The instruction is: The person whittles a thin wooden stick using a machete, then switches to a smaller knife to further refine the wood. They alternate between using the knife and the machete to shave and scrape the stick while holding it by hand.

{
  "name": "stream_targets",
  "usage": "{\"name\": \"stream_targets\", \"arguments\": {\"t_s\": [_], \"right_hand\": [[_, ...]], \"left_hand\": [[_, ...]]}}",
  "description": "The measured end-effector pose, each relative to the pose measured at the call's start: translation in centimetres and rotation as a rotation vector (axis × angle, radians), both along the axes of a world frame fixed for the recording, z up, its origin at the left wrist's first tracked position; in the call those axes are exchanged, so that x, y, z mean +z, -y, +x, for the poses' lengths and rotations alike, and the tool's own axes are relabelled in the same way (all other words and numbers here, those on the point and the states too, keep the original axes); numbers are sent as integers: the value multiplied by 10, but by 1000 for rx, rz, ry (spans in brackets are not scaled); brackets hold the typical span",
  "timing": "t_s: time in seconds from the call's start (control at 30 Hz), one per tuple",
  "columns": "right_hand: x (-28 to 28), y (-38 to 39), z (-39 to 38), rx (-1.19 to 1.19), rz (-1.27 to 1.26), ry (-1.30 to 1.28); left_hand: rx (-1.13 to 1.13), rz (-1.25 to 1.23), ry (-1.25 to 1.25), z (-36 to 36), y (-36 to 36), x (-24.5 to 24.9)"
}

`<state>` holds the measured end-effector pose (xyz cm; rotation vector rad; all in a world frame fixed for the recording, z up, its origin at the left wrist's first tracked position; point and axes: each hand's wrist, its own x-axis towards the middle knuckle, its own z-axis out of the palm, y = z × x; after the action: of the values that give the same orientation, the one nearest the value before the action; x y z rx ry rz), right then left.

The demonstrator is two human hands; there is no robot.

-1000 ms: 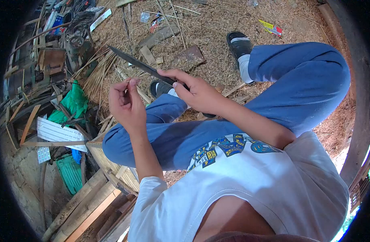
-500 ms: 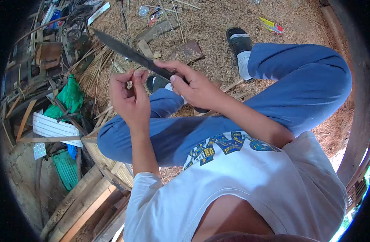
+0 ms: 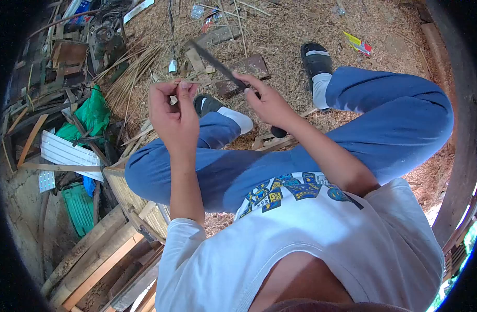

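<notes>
In my right hand [image 3: 270, 105] is a long dark-bladed knife [image 3: 215, 63], its blade pointing up and left and its handle end showing below the palm. My left hand [image 3: 176, 115] is closed in a pinch, thumb against the fingertips. From that pinch a thin pale strip [image 3: 200, 81] runs right towards the knife; the fingers hide its other end. Both hands are raised above my bent legs in blue trousers [image 3: 389, 119].
Shavings cover the floor [image 3: 280, 31]. A bundle of thin sticks [image 3: 132, 78], a green plastic bag [image 3: 95, 112], a white slatted panel [image 3: 69, 153] and scrap wood pile up at left. A yellow-and-red wrapper [image 3: 357, 43] lies beyond my foot.
The knife has turned to a steeper angle and its tip has swung right. My right hand has shifted right, away from the left, and the pale strip now shows between them.
</notes>
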<state>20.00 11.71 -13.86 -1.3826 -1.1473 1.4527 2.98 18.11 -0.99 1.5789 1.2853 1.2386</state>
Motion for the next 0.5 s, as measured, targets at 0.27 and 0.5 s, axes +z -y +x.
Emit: {"name": "stream_targets", "arguments": {"t_s": [0.27, 0.5], "right_hand": [[-40, -9, 15, -149, -277, 148], [-34, -9, 4, -98, -61, 105]], "left_hand": [[67, 0, -122, -13, -19, -8], [64, -176, 287, -9, -47, -26]]}}
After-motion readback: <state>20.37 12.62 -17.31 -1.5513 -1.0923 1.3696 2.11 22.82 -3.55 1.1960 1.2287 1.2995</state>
